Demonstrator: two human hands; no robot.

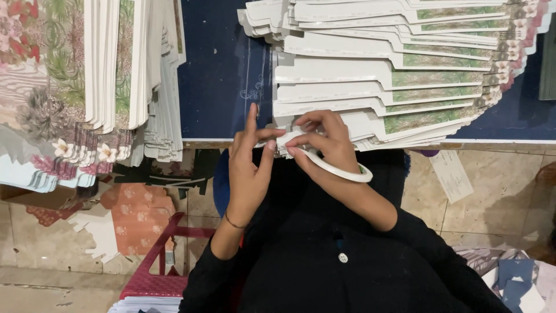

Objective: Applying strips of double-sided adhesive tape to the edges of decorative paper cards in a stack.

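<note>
White tape roll ringing right hand, both grips pinching its end, left hand alongside.

A fanned stack of flat box cutouts is spread over the dark blue bench, top right. They are white card, stepped at the left ends, with green leafy print and pink flowers at the right ends. More of these printed cards are stacked at the left, with pink and white flowers. A pale paper slip, oblong and tilted, is seen on the floor at the right. No screens or signs are seen
</note>
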